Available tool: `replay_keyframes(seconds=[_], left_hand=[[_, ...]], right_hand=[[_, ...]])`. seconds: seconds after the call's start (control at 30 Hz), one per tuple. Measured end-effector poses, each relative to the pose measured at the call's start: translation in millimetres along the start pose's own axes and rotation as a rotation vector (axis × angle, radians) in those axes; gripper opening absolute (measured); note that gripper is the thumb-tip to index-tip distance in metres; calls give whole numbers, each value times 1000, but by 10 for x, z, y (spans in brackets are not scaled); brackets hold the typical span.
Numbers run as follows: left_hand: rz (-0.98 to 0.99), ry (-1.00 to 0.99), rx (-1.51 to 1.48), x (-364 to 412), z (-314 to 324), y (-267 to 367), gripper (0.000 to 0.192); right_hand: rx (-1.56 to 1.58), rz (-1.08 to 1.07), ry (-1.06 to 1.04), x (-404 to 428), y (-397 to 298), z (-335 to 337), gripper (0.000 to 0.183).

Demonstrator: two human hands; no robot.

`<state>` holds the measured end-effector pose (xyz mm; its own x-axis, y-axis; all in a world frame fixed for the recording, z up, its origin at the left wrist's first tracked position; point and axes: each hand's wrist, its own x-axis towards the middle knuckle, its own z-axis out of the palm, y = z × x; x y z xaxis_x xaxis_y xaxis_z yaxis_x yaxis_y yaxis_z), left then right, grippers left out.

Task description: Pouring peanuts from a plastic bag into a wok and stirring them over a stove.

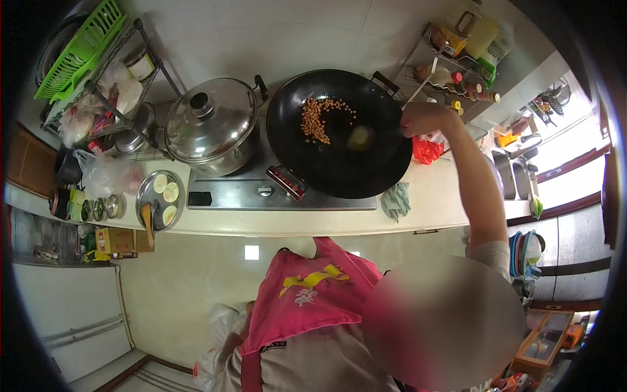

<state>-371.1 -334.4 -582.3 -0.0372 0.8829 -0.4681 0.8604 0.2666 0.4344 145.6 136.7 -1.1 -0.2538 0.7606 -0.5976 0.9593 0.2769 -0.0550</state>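
My right hand [423, 119] grips the handle of a cooking utensil over the right side of a black wok [343, 171]. The utensil's blurred head [361, 138] is inside the wok; whether it is a ladle or a spatula is unclear. Left of it, small light-brown peanuts or beans [313, 120] lie in a curved patch. The wok sits on a steel gas stove [235, 195], its dark red front handle [286, 183] towards me. Of my left hand [251, 307], only a little skin shows beside the pink apron [318, 299]; its fingers are hidden.
A lidded steel pot [213, 117] stands left of the wok. Farther left, a round metal tray [180, 196] holds pale slices and a wooden-handled utensil. A cloth [396, 201] lies at the stove's right. Wire racks flank the stove, with bottles on the right one.
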Motion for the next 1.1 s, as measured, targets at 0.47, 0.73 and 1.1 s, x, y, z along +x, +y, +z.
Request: replay_keyframes(seconds=[0.47, 0.73, 1.1], left_hand=[[-615, 110, -1046, 142, -757, 769, 31], [-447, 52, -568, 211, -101, 235, 28], [298, 530, -687, 960, -1881, 2241, 18]], right_hand=[[317, 82, 104, 615, -617, 111, 55], [285, -184, 452, -385, -231, 1745, 56], [285, 8, 536, -661, -459, 1931, 51]])
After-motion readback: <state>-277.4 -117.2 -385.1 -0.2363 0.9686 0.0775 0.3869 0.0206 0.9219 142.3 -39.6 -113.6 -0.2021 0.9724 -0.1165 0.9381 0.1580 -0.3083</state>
